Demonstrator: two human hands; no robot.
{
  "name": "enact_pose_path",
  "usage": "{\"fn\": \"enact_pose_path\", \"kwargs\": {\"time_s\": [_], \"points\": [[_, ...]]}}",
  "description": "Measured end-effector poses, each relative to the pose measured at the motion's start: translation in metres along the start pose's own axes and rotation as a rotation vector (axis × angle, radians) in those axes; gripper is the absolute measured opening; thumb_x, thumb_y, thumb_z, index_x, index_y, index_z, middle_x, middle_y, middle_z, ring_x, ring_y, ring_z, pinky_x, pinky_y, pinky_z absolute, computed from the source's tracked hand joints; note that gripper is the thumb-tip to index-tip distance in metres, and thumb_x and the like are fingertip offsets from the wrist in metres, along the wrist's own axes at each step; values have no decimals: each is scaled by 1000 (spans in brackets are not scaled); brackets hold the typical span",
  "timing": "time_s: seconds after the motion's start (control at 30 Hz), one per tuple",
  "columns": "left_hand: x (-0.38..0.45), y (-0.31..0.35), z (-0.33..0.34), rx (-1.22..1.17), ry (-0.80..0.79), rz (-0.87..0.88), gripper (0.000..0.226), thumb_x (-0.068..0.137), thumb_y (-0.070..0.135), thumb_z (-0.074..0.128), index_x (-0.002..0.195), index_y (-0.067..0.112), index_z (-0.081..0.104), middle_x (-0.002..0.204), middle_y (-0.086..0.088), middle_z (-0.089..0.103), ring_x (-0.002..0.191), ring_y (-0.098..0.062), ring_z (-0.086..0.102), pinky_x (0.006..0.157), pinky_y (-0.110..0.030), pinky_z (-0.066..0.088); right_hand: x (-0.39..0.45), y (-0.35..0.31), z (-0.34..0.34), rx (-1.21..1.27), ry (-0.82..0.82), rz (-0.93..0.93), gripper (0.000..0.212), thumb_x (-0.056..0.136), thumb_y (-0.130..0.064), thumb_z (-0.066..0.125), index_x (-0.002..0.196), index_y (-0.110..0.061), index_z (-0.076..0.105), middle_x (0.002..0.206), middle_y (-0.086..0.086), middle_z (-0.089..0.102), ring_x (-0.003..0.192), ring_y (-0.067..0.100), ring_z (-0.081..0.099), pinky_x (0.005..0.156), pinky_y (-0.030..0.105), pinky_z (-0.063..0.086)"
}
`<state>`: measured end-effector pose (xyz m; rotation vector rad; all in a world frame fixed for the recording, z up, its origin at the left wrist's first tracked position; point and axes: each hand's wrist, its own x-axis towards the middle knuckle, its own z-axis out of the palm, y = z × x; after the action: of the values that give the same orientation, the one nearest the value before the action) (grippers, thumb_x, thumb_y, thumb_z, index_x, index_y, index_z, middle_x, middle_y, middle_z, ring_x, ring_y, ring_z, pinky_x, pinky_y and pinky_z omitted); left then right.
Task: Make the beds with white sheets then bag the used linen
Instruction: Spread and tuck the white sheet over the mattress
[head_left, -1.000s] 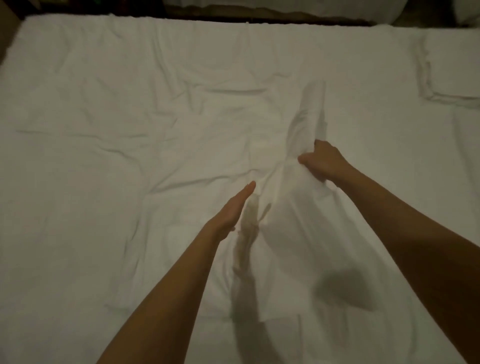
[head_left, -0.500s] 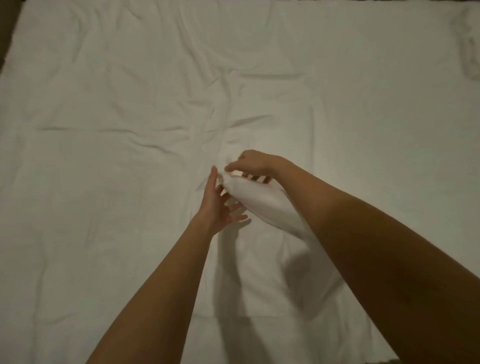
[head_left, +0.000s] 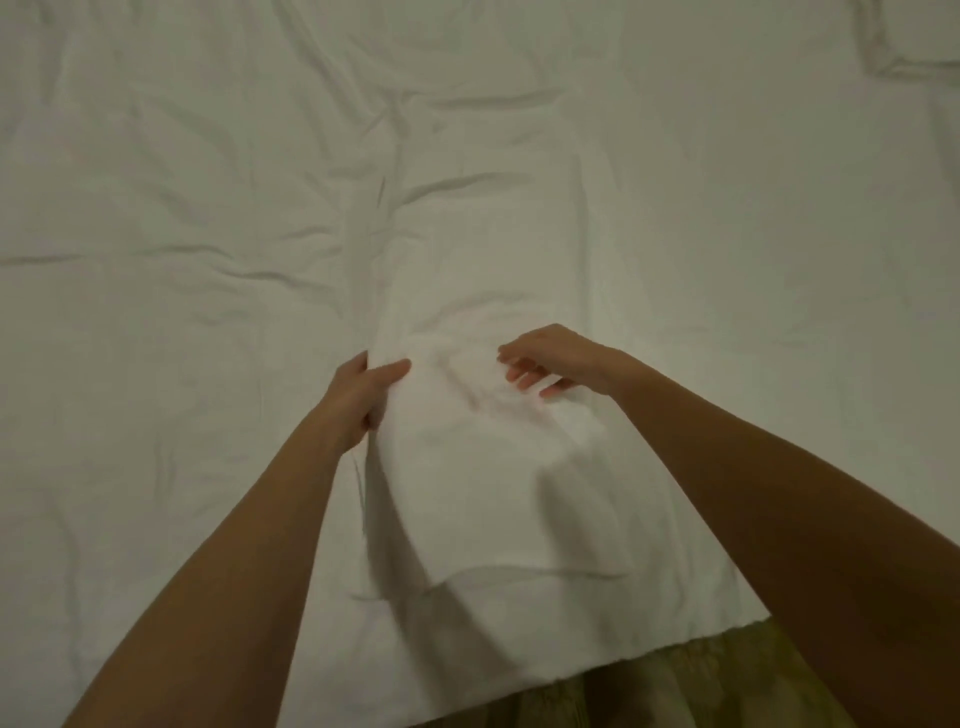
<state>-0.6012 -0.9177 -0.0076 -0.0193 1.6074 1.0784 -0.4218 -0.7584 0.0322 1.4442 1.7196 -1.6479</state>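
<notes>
Dim, greenish light — soft shadows under both forearms; the whole view is slightly blurred, wide-angle edges bowed.

Left hand (head_left: 358, 397) pinching white sheet (head_left: 483, 467) (rumpled), right hand (head_left: 550, 358) loose above

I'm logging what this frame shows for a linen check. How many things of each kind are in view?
Bare hands: 2, the left hand gripping cloth, the right hand open above it
White sheet spread on the bed: 1
Folded white cloth being handled: 1
Pillow corner, top right: 1
Olive-green fabric at the bottom edge: 1
Total: 6
</notes>
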Motion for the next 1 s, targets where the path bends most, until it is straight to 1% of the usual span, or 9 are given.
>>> {"fn": "enact_pose_path", "kwargs": {"time_s": [0.1, 0.17, 0.23, 0.33, 0.47, 0.67, 0.77, 0.93, 1.0], "points": [[-11, -32, -22, 215, -72, -177, 60, 74, 31, 81, 126, 11, 57, 114, -8, 69, 87, -21, 67, 64, -30, 53, 5, 38, 1, -65, 331, -18, 14, 89, -25, 60, 92, -12, 64, 90, 4, 63, 82, 18, 58, 73, 28, 45], [-18, -57, -24, 340, -135, -262, 75, 61, 33, 89, 125, 11, 57, 113, -6, 69, 96, -23, 68, 72, -33, 55, 7, 64, 7, -93, 563, 67, 33, 87, -28, 64, 113, -8, 60, 114, 10, 58, 104, 26, 58, 90, 33, 45], [-24, -69, -23, 361, -116, -227, 72, 63, 26, 89, 125, 8, 57, 115, -7, 68, 101, -24, 65, 81, -35, 54, 4, 86, 17, -30, 661, 207, 59, 83, -37, 71, 127, -5, 49, 131, 17, 47, 120, 34, 50, 101, 38, 41], [-32, -66, -26, 286, -113, -169, 68, 62, 23, 86, 122, 7, 59, 111, -6, 69, 98, -21, 67, 78, -30, 53, 0, 118, 33, 146, 560, 369, 81, 76, -49, 75, 132, -2, 42, 136, 17, 46, 123, 35, 49, 104, 43, 41], [-50, -81, -38, 264, -161, -244, 78, 48, 38, 90, 116, 14, 60, 104, -2, 74, 94, -19, 71, 73, -29, 56, -11, 136, 45, 246, 442, 299, 52, 76, -49, 75, 105, -8, 61, 114, 11, 64, 108, 31, 60, 96, 44, 50], [-75, -120, -42, 266, -105, -271, 49, 76, 5, 76, 122, -3, 59, 110, -12, 70, 99, -24, 67, 83, -32, 53, -24, 143, 36, 404, 414, 156, 20, 85, -23, 72, 76, -14, 57, 88, 9, 61, 80, 21, 59, 72, 34, 51], [-75, -111, -54, 269, -168, -276, 55, 69, 12, 84, 117, 5, 60, 112, -10, 70, 101, -24, 67, 79, -30, 54, -35, 144, 21, 546, 365, 108, 15, 92, -22, 64, 80, -15, 58, 86, 4, 60, 69, 12, 57, 54, 23, 53], [-83, -143, -40, 350, -89, -290, 36, 72, 3, 81, 103, 5, 63, 106, -13, 68, 89, -24, 67, 71, -32, 58, -44, 154, 32, 527, 198, 195, 14, 90, -30, 66, 95, -18, 61, 96, 6, 62, 74, 17, 59, 60, 30, 52], [-89, -148, -41, 269, -135, -337, 50, 61, 3, 88, 105, 1, 64, 108, -17, 69, 91, -29, 69, 70, -32, 60, -54, 157, 50, 509, 97, 242, 30, 82, -28, 74, 106, -16, 63, 101, 5, 67, 77, 16, 64, 55, 25, 52]]}}
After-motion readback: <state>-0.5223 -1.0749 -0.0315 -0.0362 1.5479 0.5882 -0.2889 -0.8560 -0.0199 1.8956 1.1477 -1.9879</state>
